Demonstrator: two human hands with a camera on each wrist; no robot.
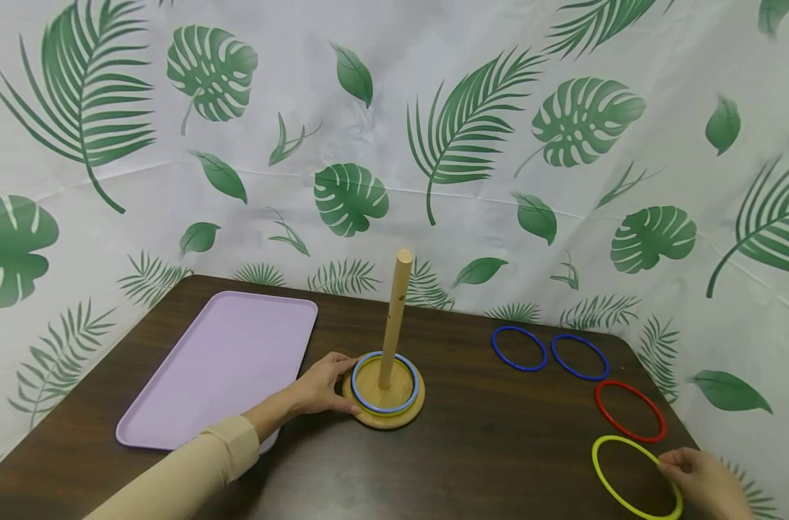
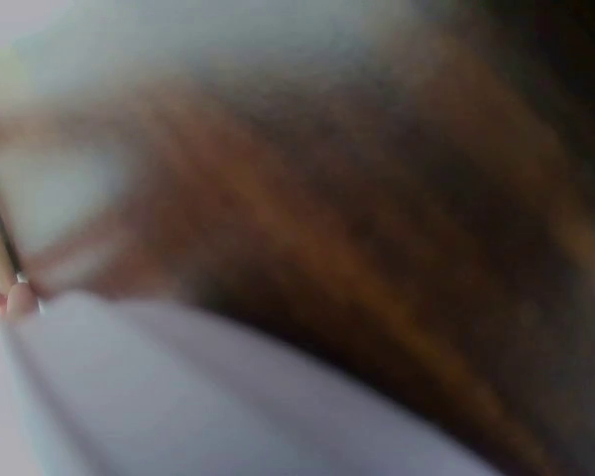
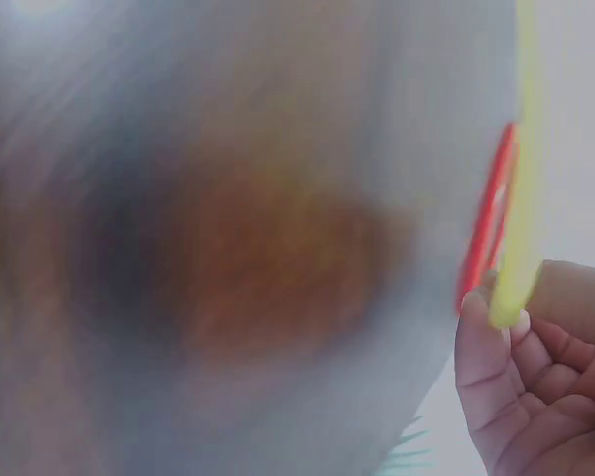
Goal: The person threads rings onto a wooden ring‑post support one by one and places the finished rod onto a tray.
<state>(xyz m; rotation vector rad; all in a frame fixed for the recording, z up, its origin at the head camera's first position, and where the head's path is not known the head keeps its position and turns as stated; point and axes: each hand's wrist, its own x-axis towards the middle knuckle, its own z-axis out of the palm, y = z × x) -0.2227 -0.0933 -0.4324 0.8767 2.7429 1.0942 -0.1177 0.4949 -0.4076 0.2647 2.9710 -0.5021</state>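
A wooden peg stand (image 1: pixel 395 318) stands upright on the table, with a light blue ring (image 1: pixel 417 386) lying over a yellow one around its peg. My left hand (image 1: pixel 316 386) holds the left edge of the round base, thumb at the front and fingers behind. At the lower right, my right hand (image 1: pixel 702 477) pinches the edge of another yellow ring (image 1: pixel 596 462) between thumb and fingers. That ring rises edge-on from the fingertips (image 3: pixel 481 332) in the right wrist view. Just beyond it is a red ring (image 1: pixel 663 422). The left wrist view is mostly blurred.
A lilac tray (image 1: pixel 219 368) lies on the left of the dark wood table (image 1: pixel 485 448). Farther back on the right are one blue ring (image 1: pixel 522 369) and a second blue ring (image 1: pixel 589 378). A leaf-printed cloth (image 1: pixel 368 137) hangs behind the table.
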